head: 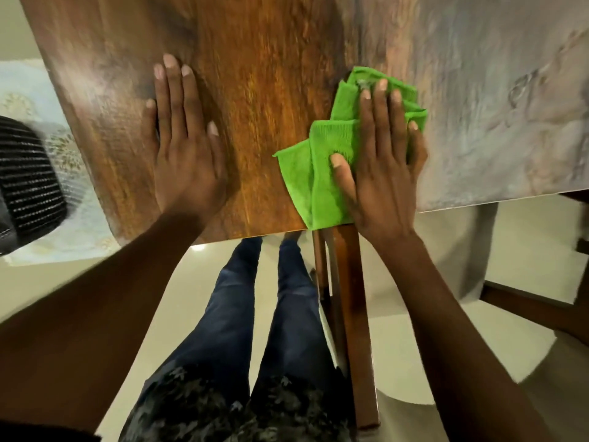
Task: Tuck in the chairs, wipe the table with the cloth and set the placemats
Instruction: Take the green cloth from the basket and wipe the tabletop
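A crumpled green cloth lies on the brown wooden table close to its near edge. My right hand presses flat on the cloth with straight fingers, thumb on the fabric. My left hand rests flat on the bare wood to the left, fingers spread. A wooden chair back stands just below the table edge, under my right wrist. No placemats are in view.
The table's right part looks pale grey with glare. A dark ribbed object sits at the left over a patterned rug. A table leg and a wooden rail stand at the right. My legs are by the edge.
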`<control>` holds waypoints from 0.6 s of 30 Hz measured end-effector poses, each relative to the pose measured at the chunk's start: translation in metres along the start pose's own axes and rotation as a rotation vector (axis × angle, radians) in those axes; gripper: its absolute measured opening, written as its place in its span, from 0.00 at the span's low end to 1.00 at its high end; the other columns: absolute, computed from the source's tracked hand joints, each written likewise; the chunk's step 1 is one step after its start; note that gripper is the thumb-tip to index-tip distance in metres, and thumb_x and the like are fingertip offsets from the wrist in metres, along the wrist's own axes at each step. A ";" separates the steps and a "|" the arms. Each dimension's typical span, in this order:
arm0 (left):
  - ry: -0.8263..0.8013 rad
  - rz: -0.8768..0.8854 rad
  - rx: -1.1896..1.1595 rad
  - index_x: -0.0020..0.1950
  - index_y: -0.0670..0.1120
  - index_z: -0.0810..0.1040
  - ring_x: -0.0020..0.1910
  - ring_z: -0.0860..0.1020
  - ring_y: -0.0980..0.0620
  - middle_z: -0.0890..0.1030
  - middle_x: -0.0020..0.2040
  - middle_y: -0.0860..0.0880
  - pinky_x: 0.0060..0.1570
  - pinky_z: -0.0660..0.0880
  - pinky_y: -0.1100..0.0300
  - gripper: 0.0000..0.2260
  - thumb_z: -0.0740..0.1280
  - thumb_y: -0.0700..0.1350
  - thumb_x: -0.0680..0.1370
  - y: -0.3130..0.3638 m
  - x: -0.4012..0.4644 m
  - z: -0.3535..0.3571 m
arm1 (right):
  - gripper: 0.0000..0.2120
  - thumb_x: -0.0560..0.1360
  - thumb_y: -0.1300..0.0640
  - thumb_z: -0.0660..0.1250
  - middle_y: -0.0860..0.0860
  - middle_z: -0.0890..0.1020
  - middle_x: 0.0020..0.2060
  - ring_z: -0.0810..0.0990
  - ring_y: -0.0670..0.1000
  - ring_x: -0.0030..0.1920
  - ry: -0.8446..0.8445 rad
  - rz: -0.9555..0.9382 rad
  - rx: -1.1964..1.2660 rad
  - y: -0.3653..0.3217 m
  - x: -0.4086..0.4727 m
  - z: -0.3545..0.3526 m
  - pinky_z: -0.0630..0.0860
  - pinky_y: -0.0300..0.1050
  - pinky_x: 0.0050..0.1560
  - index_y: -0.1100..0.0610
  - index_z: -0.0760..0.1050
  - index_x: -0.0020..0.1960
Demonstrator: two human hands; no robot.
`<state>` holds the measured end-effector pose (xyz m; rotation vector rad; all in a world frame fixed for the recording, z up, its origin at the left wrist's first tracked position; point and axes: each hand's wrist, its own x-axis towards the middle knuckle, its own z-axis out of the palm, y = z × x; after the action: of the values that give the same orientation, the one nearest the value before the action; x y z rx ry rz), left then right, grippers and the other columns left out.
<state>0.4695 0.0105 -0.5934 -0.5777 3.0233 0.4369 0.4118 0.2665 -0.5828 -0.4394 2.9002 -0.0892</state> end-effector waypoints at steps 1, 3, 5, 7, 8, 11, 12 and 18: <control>-0.003 0.000 -0.006 0.88 0.40 0.50 0.88 0.50 0.44 0.51 0.88 0.41 0.86 0.47 0.46 0.27 0.51 0.46 0.89 0.000 0.000 0.000 | 0.37 0.85 0.34 0.45 0.53 0.51 0.87 0.48 0.53 0.86 0.020 0.006 0.010 -0.006 0.011 0.000 0.50 0.60 0.84 0.54 0.48 0.87; -0.007 0.007 -0.005 0.88 0.41 0.49 0.88 0.48 0.45 0.50 0.88 0.41 0.86 0.46 0.46 0.27 0.50 0.46 0.89 -0.001 0.001 0.001 | 0.38 0.85 0.34 0.42 0.53 0.52 0.87 0.49 0.53 0.86 0.050 0.021 0.057 -0.018 0.038 -0.001 0.50 0.61 0.84 0.55 0.49 0.87; -0.006 0.012 -0.004 0.88 0.42 0.48 0.88 0.47 0.46 0.49 0.88 0.43 0.86 0.45 0.47 0.27 0.50 0.46 0.89 -0.001 0.001 0.002 | 0.37 0.86 0.34 0.43 0.53 0.53 0.86 0.50 0.54 0.86 0.087 0.036 0.074 -0.024 0.064 -0.002 0.50 0.61 0.84 0.55 0.50 0.87; -0.012 0.007 -0.001 0.88 0.42 0.48 0.88 0.46 0.47 0.49 0.88 0.44 0.86 0.44 0.49 0.27 0.51 0.46 0.89 -0.003 0.001 0.003 | 0.36 0.86 0.36 0.45 0.54 0.53 0.86 0.50 0.54 0.86 0.106 0.038 0.062 -0.025 0.074 0.000 0.50 0.61 0.84 0.55 0.50 0.87; -0.013 0.008 -0.004 0.88 0.43 0.48 0.88 0.46 0.48 0.48 0.88 0.44 0.86 0.43 0.49 0.27 0.51 0.46 0.90 -0.004 0.001 0.003 | 0.35 0.87 0.36 0.46 0.54 0.52 0.86 0.49 0.54 0.86 0.104 0.027 0.059 -0.024 0.072 0.001 0.50 0.61 0.84 0.55 0.49 0.87; -0.019 0.011 -0.022 0.88 0.43 0.47 0.88 0.45 0.49 0.48 0.89 0.45 0.86 0.44 0.48 0.28 0.49 0.48 0.89 -0.003 0.000 0.003 | 0.35 0.87 0.37 0.47 0.53 0.49 0.87 0.46 0.53 0.87 0.074 0.002 0.043 -0.016 0.042 0.002 0.49 0.61 0.84 0.55 0.47 0.87; -0.030 0.010 -0.028 0.88 0.44 0.47 0.88 0.45 0.50 0.47 0.89 0.45 0.86 0.45 0.46 0.28 0.48 0.49 0.89 -0.003 0.000 0.003 | 0.34 0.87 0.38 0.47 0.53 0.48 0.87 0.45 0.52 0.86 0.062 0.004 0.032 -0.013 0.028 0.003 0.49 0.60 0.84 0.54 0.46 0.87; -0.029 0.004 -0.039 0.88 0.44 0.46 0.88 0.45 0.51 0.48 0.89 0.45 0.86 0.46 0.45 0.29 0.47 0.50 0.88 0.000 0.000 0.002 | 0.34 0.87 0.39 0.49 0.51 0.46 0.87 0.43 0.51 0.86 0.037 -0.005 0.039 0.002 -0.007 0.009 0.50 0.60 0.84 0.54 0.45 0.87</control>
<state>0.4695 0.0109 -0.5957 -0.5629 2.9953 0.5013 0.4199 0.2704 -0.5901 -0.4421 2.9280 -0.1565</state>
